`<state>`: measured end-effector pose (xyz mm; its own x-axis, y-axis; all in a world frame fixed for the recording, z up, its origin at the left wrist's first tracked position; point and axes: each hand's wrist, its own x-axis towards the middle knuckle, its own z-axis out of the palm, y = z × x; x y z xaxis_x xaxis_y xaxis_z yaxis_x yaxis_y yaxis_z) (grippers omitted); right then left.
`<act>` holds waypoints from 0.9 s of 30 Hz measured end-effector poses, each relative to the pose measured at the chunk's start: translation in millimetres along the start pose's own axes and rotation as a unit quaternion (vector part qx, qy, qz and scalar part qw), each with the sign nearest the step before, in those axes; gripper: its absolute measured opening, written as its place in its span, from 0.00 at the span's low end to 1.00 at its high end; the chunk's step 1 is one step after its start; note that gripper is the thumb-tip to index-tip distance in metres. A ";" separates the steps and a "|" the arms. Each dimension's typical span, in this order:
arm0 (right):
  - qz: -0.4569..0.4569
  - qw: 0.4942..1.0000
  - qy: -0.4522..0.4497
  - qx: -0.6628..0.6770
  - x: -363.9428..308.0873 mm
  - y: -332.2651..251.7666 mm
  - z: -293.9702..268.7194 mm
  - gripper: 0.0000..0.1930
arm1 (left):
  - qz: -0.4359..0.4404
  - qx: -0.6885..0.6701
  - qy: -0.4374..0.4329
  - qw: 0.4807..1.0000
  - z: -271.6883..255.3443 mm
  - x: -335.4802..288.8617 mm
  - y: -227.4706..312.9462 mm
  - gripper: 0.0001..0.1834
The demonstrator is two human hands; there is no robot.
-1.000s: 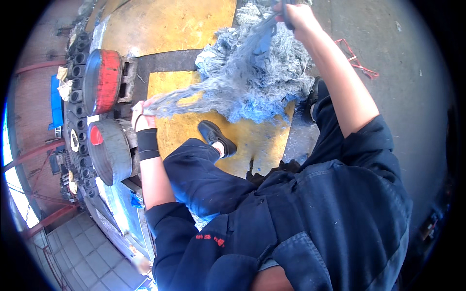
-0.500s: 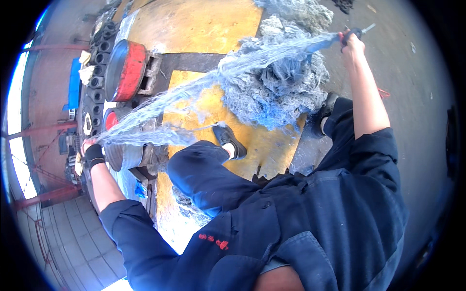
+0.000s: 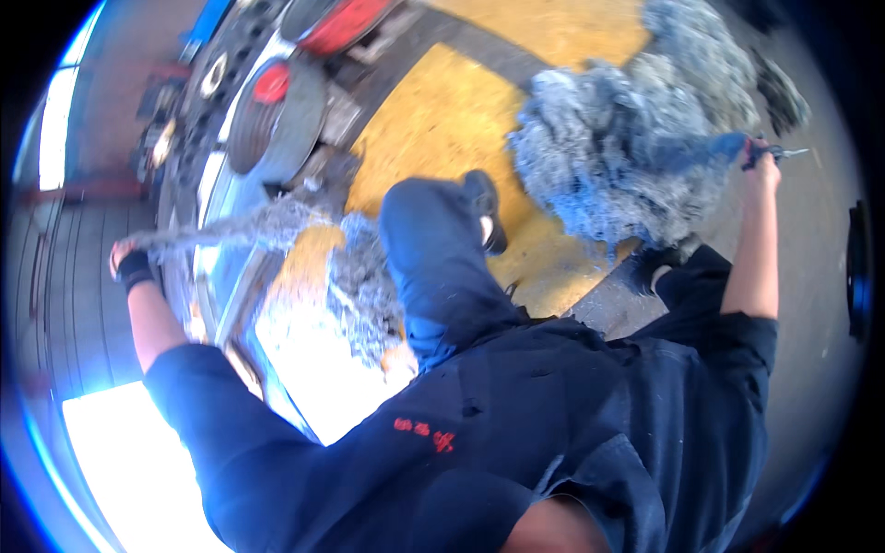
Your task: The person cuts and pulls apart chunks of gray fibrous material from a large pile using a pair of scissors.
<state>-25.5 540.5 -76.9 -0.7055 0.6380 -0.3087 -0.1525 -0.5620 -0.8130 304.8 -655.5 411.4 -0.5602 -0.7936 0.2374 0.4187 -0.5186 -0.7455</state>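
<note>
My left hand (image 3: 123,258), with a black band at the wrist, is closed on a bunch of thin grey-blue netting (image 3: 235,229), which trails toward the second drum. Far to the right, my right hand (image 3: 761,166) grips a dark-handled tool that looks like scissors (image 3: 785,153), its thin metal tip pointing outward. A blue-grey bunch of strands runs from that hand into a large tangled pile of netting (image 3: 608,152). Blur hides the fine detail of both grips. Beside my left knee lies a smaller grey heap of netting (image 3: 364,286).
A grey drum with red inside (image 3: 300,120) and a red-sided drum (image 3: 346,23) stand at the left. Yellow boards (image 3: 442,111) cover part of the dark floor, under my foot and the pile. Strong light glares at lower left.
The netting stretched between my hands no longer spans them. My left hand has swung outward and nearer with its bunch; my right hand is lower and further right. The view has turned.
</note>
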 end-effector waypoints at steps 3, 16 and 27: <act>0.050 0.979 -0.148 -0.127 -34.8 10.0 54.6 0.12 | 0.087 0.277 -0.045 0.956 53.2 -35.4 37.8 0.19; -0.125 0.886 -0.317 -0.314 -167.8 -16.4 118.6 0.11 | -0.399 0.842 0.251 -0.261 -206.0 -332.3 94.5 0.36; -0.152 0.777 -0.460 -0.402 -230.3 -25.4 151.2 0.18 | -0.454 0.876 -0.122 0.104 -480.4 -408.7 -143.0 0.30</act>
<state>36.2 328.2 89.5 -0.9740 -0.1767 0.1418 -0.1888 0.2868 -0.9392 130.6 -104.1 121.8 -0.9924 -0.0370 -0.1171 -0.1201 0.4930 0.8617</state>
